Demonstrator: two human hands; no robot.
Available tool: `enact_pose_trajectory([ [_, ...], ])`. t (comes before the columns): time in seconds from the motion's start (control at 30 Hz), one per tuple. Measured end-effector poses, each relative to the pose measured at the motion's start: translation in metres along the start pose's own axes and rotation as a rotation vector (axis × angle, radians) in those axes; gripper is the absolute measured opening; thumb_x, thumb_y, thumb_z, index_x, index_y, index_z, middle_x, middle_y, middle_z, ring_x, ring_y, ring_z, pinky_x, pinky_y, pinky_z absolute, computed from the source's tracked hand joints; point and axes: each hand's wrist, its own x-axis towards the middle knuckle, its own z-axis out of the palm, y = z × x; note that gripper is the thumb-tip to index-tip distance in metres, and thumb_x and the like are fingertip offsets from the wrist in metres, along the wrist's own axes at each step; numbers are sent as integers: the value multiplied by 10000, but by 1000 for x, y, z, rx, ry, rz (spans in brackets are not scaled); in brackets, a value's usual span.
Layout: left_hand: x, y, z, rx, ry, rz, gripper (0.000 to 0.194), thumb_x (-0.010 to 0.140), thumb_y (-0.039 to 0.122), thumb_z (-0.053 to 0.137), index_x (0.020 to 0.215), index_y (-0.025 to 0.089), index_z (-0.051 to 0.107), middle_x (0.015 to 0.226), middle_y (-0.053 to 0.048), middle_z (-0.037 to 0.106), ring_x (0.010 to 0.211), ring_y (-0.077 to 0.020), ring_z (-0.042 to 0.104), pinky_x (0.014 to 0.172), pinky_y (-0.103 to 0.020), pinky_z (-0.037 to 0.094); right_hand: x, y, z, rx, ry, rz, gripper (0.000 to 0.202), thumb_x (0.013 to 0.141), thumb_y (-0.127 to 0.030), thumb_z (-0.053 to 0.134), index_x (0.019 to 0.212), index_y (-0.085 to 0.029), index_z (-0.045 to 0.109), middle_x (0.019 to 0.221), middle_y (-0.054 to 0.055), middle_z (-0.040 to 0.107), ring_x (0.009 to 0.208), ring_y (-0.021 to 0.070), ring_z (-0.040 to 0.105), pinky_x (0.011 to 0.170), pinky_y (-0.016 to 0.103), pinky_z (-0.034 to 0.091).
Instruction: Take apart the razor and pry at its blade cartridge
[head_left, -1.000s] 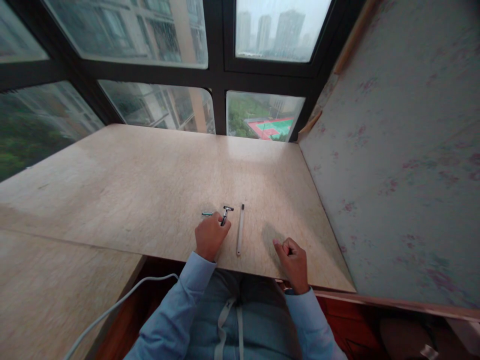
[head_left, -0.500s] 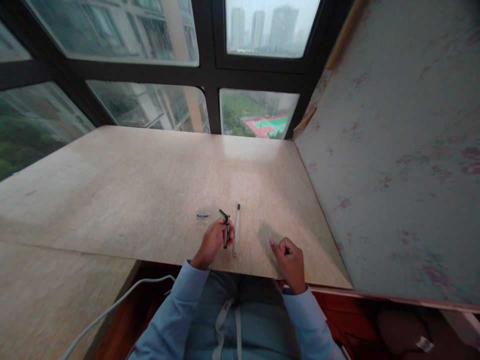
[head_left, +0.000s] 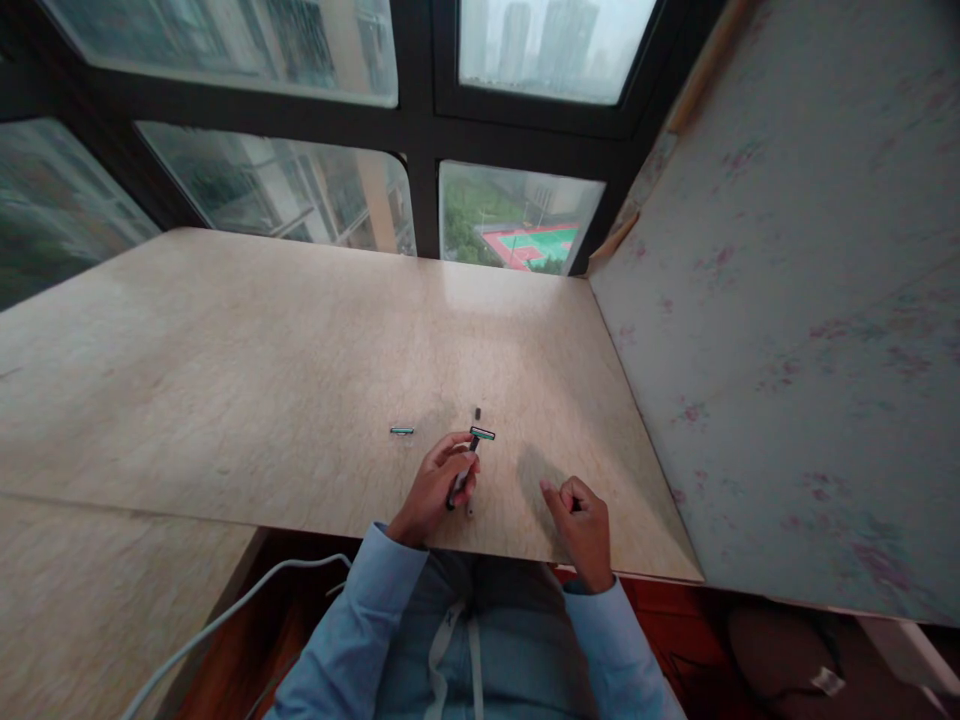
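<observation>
Centrally, left hand (head_left: 436, 488), grip narrow around slim black-handled safety razor with green-striped head (head_left: 481, 434), head toward one o'clock, apparently raised over beige stone-look counter (head_left: 300, 340). Relative to left hand: small green-and-black bar resembling razor head (head_left: 401, 430), on counter at ten o'clock; dark-tipped slim stick (head_left: 478, 413), mostly hidden, tip at one o'clock. Right hand (head_left: 585, 522) curled at three o'clock; whether holding anything, cannot tell. Stage, by judgement: razor pick-up done, release not yet; bar and stick unheld.
</observation>
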Motion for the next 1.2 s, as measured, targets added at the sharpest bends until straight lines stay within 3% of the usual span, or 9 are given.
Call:
enact_pose_trajectory([
  [0.17,0,4,-2,-13,44,36,405,712,338,778,1041,169,614,718,34,586,504,-69,516,390,-173,351,3,-8,5,134,16,65,484,829,-433,663,555,-238,315,528,-78,306,496,106,323,487,247,299],
  [0.3,-1,3,-5,0,50,64,347,679,343,807,926,157,650,692,31,575,485,-54,471,395,-175,307,6,-27,17,379,-82,151,346,850,-465,663,700,-222,466,585,-59,426,501,111,382,460,232,334],
  [0.37,-2,3,-5,-3,28,59,340,709,390,785,913,149,659,686,20,588,474,-53,449,403,-185,304,10,-36,25,499,-162,154,275,851,-463,675,881,-217,557,699,-22,537,551,122,466,483,233,391],
  [0.43,-2,3,-5,-7,-9,45,364,770,467,723,922,140,671,715,-7,621,481,-63,455,420,-200,320,18,-43,31,581,-235,119,359,820,-454,720,1073,-234,592,912,40,629,690,151,568,580,261,478],
  [0.53,-3,2,-6,1,-86,33,421,850,542,614,886,128,681,701,-24,623,493,-76,460,439,-213,321,31,-46,37,623,-386,91,500,761,-425,793,1201,-270,613,1152,85,642,905,203,624,729,315,530],
  [0.7,-4,2,-8,35,-155,-33,420,868,544,605,812,129,645,639,-3,571,487,-75,453,453,-208,327,46,-43,41,708,-581,113,504,725,-400,832,1186,-273,675,1042,55,695,890,205,650,788,348,536],
  [0.87,-4,3,-8,-16,-206,-90,391,845,532,644,817,145,603,665,4,566,499,-76,466,464,-208,361,50,-40,44,713,-611,128,389,714,-385,838,1064,-251,735,896,27,699,781,179,642,731,327,537],
  [1.03,-5,5,-9,-62,-313,-168,399,845,537,642,839,140,605,662,-5,573,487,-72,468,443,-202,312,49,-39,45,784,-662,173,398,685,-370,858,1046,-255,739,851,19,704,755,178,648,710,322,545],
  [1.2,-5,2,-12,-133,-382,-173,432,843,556,633,839,124,631,547,33,485,421,-57,354,412,-202,257,48,-40,45,905,-737,217,432,677,-329,876,1070,-232,724,831,16,725,737,164,670,697,294,540],
])
